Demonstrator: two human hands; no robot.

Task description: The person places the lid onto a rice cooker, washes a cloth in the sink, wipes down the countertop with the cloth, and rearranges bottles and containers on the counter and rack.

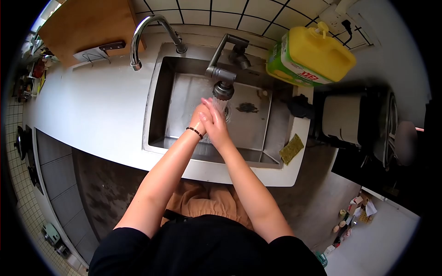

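Note:
Water runs from the dark grey spray head (223, 90) of a jointed faucet (222, 72) over both hands, which are pressed together above the steel sink (184, 96). My left hand (198, 117), with a dark beaded bracelet (194, 132) at its wrist, lies against my right hand; its fingers are largely hidden. My right hand (215, 123) is closed over the side of my left hand, its thumb and fingers resting on it. Both hands look wet. The drain is partly visible behind them.
A curved chrome faucet (134, 46) arches at the sink's left. Behind right stands a yellow-green jug (317, 53). A green sponge (291, 149) and dark cloth (300, 106) lie right of the basin. A knife (112, 46) is by a wooden board (87, 27).

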